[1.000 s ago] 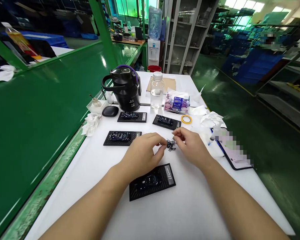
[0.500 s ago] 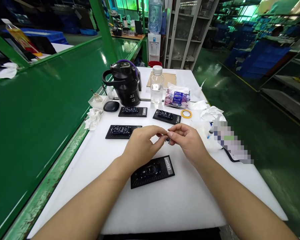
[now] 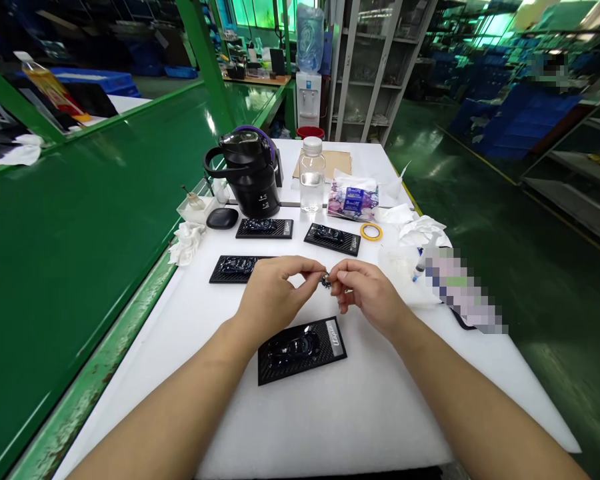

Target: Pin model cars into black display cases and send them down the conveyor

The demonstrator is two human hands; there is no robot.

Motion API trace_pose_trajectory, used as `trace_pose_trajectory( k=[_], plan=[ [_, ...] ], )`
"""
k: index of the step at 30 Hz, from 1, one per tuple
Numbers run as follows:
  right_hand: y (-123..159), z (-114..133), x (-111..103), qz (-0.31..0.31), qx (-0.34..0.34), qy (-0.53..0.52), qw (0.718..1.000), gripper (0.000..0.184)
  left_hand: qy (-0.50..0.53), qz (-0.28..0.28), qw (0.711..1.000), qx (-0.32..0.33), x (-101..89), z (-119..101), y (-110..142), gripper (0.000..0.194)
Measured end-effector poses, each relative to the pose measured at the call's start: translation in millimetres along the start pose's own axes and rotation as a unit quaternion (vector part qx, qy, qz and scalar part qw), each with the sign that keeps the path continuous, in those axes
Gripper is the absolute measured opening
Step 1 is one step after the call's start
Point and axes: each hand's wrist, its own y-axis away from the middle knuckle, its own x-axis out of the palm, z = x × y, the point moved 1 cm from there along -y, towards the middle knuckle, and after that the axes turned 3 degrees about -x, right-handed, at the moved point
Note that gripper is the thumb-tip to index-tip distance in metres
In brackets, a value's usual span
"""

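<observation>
My left hand (image 3: 275, 297) and my right hand (image 3: 367, 293) meet above the white table (image 3: 330, 413), fingertips pinched together on a small dark part (image 3: 325, 280) held between them. Just below the hands lies a black carbon-patterned card (image 3: 303, 348) with a dark toy car on it. Three more such cards lie further back: one at the left (image 3: 233, 268), one in the middle (image 3: 264, 228) and one to the right (image 3: 333, 239).
A black kettle (image 3: 247, 173), a clear bottle (image 3: 311, 177), a tissue pack (image 3: 354, 199), a yellow tape ring (image 3: 371, 231), a black case (image 3: 222, 218) and crumpled tissues (image 3: 186, 241) stand at the back. A green conveyor (image 3: 80, 220) runs along the left.
The hands have come together. The small cluster of dark parts seen on the table between them a second ago is now hidden, and a small part is pinched between the fingertips.
</observation>
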Motion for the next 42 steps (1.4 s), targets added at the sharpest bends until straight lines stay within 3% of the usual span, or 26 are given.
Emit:
trace_pose_trajectory(
  k=[6,17,23,26,42],
  plan=[
    [0,-1,1,0.025,-0.025,0.014,0.999,0.019,-0.002,-0.002,0.999,0.034,-1.1,0,1,0.013],
    [-1,1,0,0.027,-0.061,0.077,0.995,0.02,0.002,0.035,0.999,0.012,0.5,-5,2,0.013],
    [1,3,0,0.001,-0.099,0.152,0.983,0.011,0.107,0.118,0.98,-0.121,1.6,0,-2,0.013],
    [4,6,1,-0.013,-0.121,0.192,0.974,0.008,0.172,0.15,0.962,-0.152,3.0,5,-3,0.018],
    [7,11,3,-0.027,-0.191,0.308,0.932,0.012,0.025,0.206,0.975,-0.076,7.2,-2,1,0.02]
  ],
)
